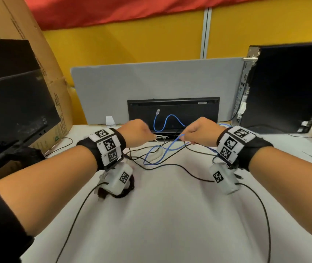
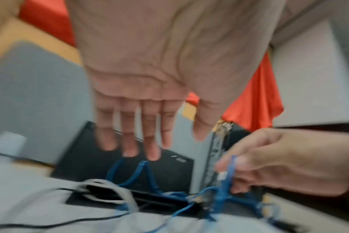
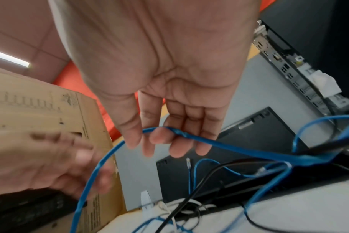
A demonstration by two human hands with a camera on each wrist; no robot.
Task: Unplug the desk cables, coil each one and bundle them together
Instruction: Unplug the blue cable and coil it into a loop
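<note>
Midway through clearing the surface (image 1: 170, 215): right hand (image 1: 201, 132) pinching the blue cable (image 1: 162, 149) in front of the black keyboard (image 1: 189, 109), left hand (image 1: 136, 132) spread wide and empty beside it, white cable (image 1: 156, 154) and black cable (image 1: 181, 168) uncoiled, nothing bundled.

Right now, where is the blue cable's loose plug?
In the head view, the plug lies centre, against the black box, beyond and between both hands.

Cables (image 1: 162, 152) lie on the desk (image 1: 170, 215) before the upright keyboard (image 1: 173, 114).
</note>
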